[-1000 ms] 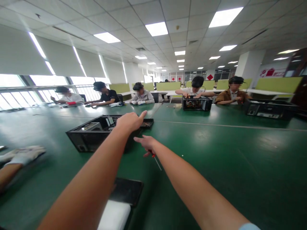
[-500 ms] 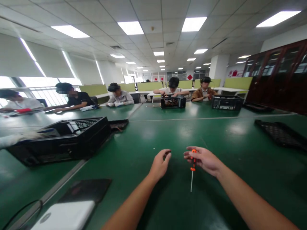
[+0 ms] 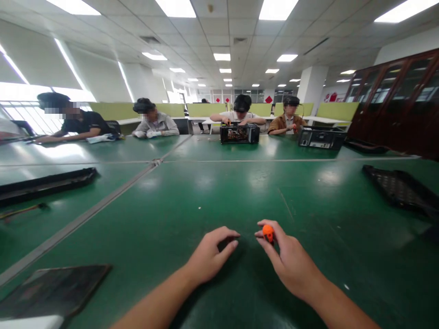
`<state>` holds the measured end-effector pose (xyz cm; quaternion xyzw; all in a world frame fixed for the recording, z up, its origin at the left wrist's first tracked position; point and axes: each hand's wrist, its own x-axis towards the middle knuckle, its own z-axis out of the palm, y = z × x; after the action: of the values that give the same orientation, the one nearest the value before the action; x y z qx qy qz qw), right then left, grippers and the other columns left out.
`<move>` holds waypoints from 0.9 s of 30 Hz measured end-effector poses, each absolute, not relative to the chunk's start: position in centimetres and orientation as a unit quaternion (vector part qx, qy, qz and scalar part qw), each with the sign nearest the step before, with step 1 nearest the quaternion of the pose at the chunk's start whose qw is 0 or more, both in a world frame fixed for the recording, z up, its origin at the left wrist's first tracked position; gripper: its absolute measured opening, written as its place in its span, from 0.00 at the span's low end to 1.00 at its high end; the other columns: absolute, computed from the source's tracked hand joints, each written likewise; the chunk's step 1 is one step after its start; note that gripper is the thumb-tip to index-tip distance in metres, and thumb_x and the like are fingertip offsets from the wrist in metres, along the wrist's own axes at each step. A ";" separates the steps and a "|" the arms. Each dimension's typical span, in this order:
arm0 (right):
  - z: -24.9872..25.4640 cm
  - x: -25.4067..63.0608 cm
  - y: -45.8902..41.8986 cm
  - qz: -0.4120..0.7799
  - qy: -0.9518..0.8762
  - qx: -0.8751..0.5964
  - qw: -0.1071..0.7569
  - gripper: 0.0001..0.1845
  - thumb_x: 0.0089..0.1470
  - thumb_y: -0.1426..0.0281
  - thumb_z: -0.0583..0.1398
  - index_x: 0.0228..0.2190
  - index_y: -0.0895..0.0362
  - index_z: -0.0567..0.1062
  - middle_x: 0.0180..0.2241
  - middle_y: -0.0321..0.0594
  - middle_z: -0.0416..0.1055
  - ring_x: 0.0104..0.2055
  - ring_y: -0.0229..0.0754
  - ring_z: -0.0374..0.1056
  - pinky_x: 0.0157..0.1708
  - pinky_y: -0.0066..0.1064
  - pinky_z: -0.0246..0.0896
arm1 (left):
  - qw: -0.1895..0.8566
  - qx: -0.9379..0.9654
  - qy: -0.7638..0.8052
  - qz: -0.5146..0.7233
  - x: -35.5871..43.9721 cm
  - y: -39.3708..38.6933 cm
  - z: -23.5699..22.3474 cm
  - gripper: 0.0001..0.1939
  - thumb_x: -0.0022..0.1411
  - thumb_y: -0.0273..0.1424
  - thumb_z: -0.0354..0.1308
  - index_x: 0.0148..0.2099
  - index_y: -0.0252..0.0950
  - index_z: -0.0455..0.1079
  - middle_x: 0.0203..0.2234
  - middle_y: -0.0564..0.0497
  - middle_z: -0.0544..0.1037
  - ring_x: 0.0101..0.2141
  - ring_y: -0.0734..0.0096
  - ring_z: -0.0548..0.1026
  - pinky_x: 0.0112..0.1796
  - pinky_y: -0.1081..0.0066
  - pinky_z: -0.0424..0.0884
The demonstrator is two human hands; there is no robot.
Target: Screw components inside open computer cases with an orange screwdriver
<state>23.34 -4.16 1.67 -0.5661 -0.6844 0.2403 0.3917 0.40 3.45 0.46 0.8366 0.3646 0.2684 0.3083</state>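
My right hand (image 3: 291, 262) holds a screwdriver (image 3: 268, 232) by its handle between the thumb and fingers. The orange handle end faces me; the shaft is hidden from view. My left hand (image 3: 209, 256) is just to the left over the green table (image 3: 219, 192). Its fingers are curved, with a gap between them and the thumb and nothing held there. The fingertips of the two hands point towards each other, a short distance apart.
A dark flat panel (image 3: 58, 288) and the edge of a white object (image 3: 34, 322) lie at front left. Black panels lie at the left (image 3: 48, 186) and right (image 3: 401, 187). Several people sit across the table, two at computer cases (image 3: 252, 135) (image 3: 322, 137).
The screwdriver has turned from shaft pointing towards me to handle end facing me. My left hand moved slightly left and down. The near-left computer case has gone out of view.
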 end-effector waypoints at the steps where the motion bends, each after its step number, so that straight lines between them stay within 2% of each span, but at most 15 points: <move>1: 1.7 23.5 -4.0 0.233 -0.684 -0.585 0.368 0.15 0.67 0.61 0.51 0.49 0.53 0.70 0.42 0.43 0.78 0.45 0.48 0.75 0.48 0.39 0.65 | 0.312 0.836 0.364 0.267 0.4 3.4 0.4 0.11 0.68 0.36 0.55 0.47 0.40 0.75 0.40 0.49 0.80 0.42 0.66 0.76 0.48 0.65 0.71; 4: 1.4 24.3 -3.4 0.194 -0.683 -0.639 0.297 0.17 0.67 0.59 0.51 0.42 0.55 0.74 0.40 0.46 0.77 0.43 0.51 0.74 0.46 0.39 0.63 | 0.318 0.834 0.360 0.272 0.3 3.2 0.3 0.11 0.68 0.36 0.55 0.48 0.39 0.75 0.39 0.50 0.79 0.41 0.67 0.76 0.46 0.66 0.71; 7: 1.1 24.8 -3.3 0.179 -0.691 -0.653 0.252 0.16 0.66 0.61 0.52 0.37 0.56 0.75 0.37 0.47 0.77 0.41 0.52 0.73 0.42 0.39 0.62 | 0.327 0.829 0.356 0.281 0.4 2.8 0.4 0.14 0.67 0.36 0.56 0.53 0.40 0.72 0.38 0.50 0.78 0.39 0.67 0.76 0.46 0.65 0.72; 10: 1.1 24.7 -3.5 0.183 -0.715 -0.635 0.226 0.16 0.67 0.67 0.50 0.33 0.55 0.76 0.34 0.45 0.78 0.37 0.50 0.74 0.38 0.37 0.60 | 0.348 0.813 0.355 0.303 0.7 2.5 0.3 0.28 0.65 0.36 0.58 0.65 0.40 0.60 0.43 0.48 0.77 0.37 0.69 0.76 0.48 0.62 0.72; 12: 1.5 24.2 -3.8 0.185 -0.729 -0.624 0.214 0.16 0.66 0.69 0.50 0.36 0.55 0.77 0.35 0.44 0.79 0.38 0.49 0.75 0.39 0.35 0.61 | 0.376 0.793 0.350 0.327 0.9 2.4 0.2 0.37 0.64 0.36 0.60 0.70 0.39 0.49 0.45 0.47 0.77 0.35 0.70 0.76 0.48 0.61 0.74; 13: 1.9 23.9 -4.0 0.184 -0.732 -0.622 0.209 0.16 0.65 0.70 0.51 0.39 0.55 0.78 0.36 0.45 0.80 0.39 0.49 0.75 0.40 0.36 0.62 | 0.389 0.782 0.349 0.341 1.0 2.3 0.2 0.38 0.64 0.37 0.59 0.71 0.38 0.49 0.43 0.47 0.77 0.34 0.70 0.77 0.46 0.62 0.75; 15: 2.8 23.2 -4.6 0.179 -0.727 -0.629 0.208 0.18 0.64 0.71 0.52 0.51 0.55 0.76 0.40 0.47 0.80 0.42 0.50 0.76 0.42 0.36 0.63 | 0.389 0.769 0.348 0.369 1.1 2.0 0.4 0.29 0.65 0.37 0.58 0.66 0.37 0.60 0.40 0.48 0.79 0.34 0.69 0.78 0.43 0.63 0.76; 17: 4.0 22.3 -5.8 0.187 -0.714 -0.631 0.237 0.30 0.60 0.76 0.52 0.64 0.56 0.63 0.46 0.48 0.79 0.47 0.50 0.75 0.47 0.37 0.64 | 0.345 0.783 0.335 0.394 1.3 1.3 1.2 0.17 0.65 0.35 0.59 0.54 0.38 0.73 0.38 0.47 0.82 0.37 0.66 0.80 0.43 0.64 0.76; 19: 5.2 21.4 -7.8 0.221 -0.712 -0.601 0.287 0.41 0.55 0.81 0.52 0.68 0.53 0.53 0.52 0.47 0.75 0.53 0.47 0.72 0.52 0.37 0.62 | 0.288 0.809 0.290 0.422 1.5 0.4 2.6 0.10 0.62 0.33 0.63 0.47 0.40 0.77 0.38 0.48 0.83 0.39 0.64 0.80 0.44 0.66 0.76; 20: 5.7 21.0 -9.0 0.248 -0.711 -0.577 0.315 0.42 0.53 0.83 0.53 0.67 0.52 0.54 0.53 0.46 0.74 0.53 0.46 0.71 0.52 0.36 0.62 | 0.274 0.820 0.251 0.435 1.6 -0.2 3.6 0.11 0.62 0.32 0.64 0.47 0.41 0.77 0.38 0.48 0.83 0.38 0.65 0.80 0.43 0.67 0.76; 22: 6.2 20.4 -12.1 0.319 -0.694 -0.537 0.359 0.39 0.50 0.80 0.56 0.63 0.50 0.61 0.47 0.42 0.75 0.46 0.43 0.72 0.46 0.32 0.65 | 0.288 0.828 0.162 0.452 2.0 -1.2 6.1 0.16 0.62 0.34 0.64 0.53 0.43 0.74 0.36 0.50 0.82 0.34 0.67 0.80 0.38 0.70 0.77; 24: 6.4 20.6 -15.3 0.407 -0.643 -0.516 0.394 0.31 0.51 0.74 0.61 0.57 0.49 0.67 0.35 0.36 0.74 0.35 0.40 0.71 0.34 0.28 0.65 | 0.320 0.829 0.099 0.448 3.2 -2.1 9.0 0.20 0.66 0.39 0.60 0.58 0.43 0.69 0.35 0.50 0.79 0.31 0.69 0.78 0.34 0.70 0.76; 27: 7.0 23.2 -19.1 0.484 -0.536 -0.494 0.485 0.18 0.51 0.63 0.66 0.45 0.46 0.75 0.26 0.32 0.70 0.29 0.41 0.69 0.25 0.29 0.62 | 0.276 0.865 0.115 0.404 7.1 -3.2 13.0 0.18 0.69 0.39 0.55 0.59 0.42 0.68 0.38 0.48 0.78 0.36 0.67 0.77 0.40 0.66 0.76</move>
<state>23.19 -19.12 6.99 -0.4935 -0.5362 0.4839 0.4845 7.06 -3.17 12.95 0.8645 0.1146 0.4040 0.2762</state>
